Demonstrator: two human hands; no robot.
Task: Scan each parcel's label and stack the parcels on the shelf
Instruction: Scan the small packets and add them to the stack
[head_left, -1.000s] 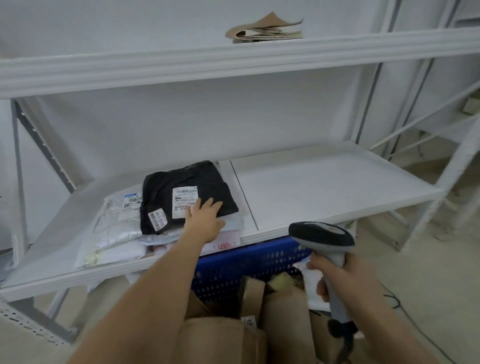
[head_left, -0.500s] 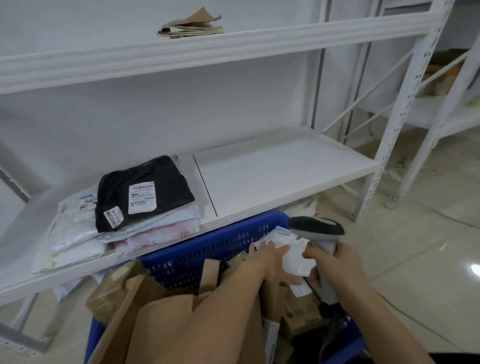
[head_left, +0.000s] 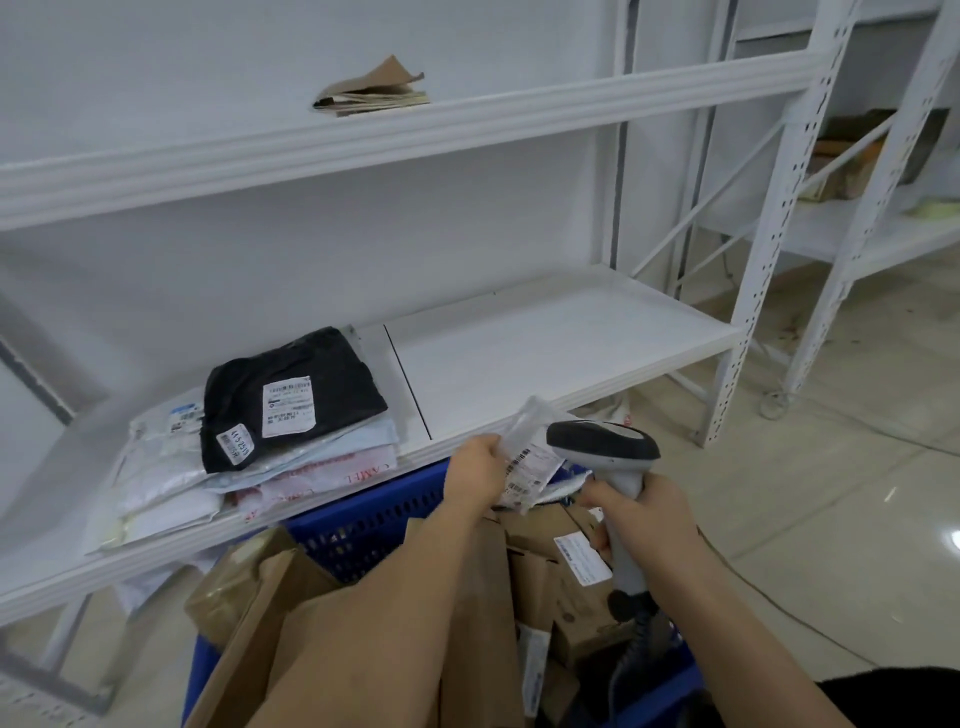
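From the head camera, the left hand (head_left: 475, 475) pinches a clear plastic parcel (head_left: 527, 457) by its left edge, fingers curled round it, and holds it above the far end of the blue basket (head_left: 374, 514), label side toward the scanner. The right hand (head_left: 649, 525) grips the grey handheld scanner (head_left: 605, 449) by its handle — the dark head sits just beside the parcel's barcode label, close to touching it. The basket stands in front of the white shelf (head_left: 545, 353) and is packed with brown paper parcels (head_left: 291, 613) and small cartons. On the left part of the shelf lies a stack of scanned parcels: a black parcel (head_left: 291, 389) with two white labels on top, pale and white bags (head_left: 166, 467) beneath it. The shelf's right half is bare board. On the upper shelf board rests a folded brown paper wad (head_left: 371, 91).
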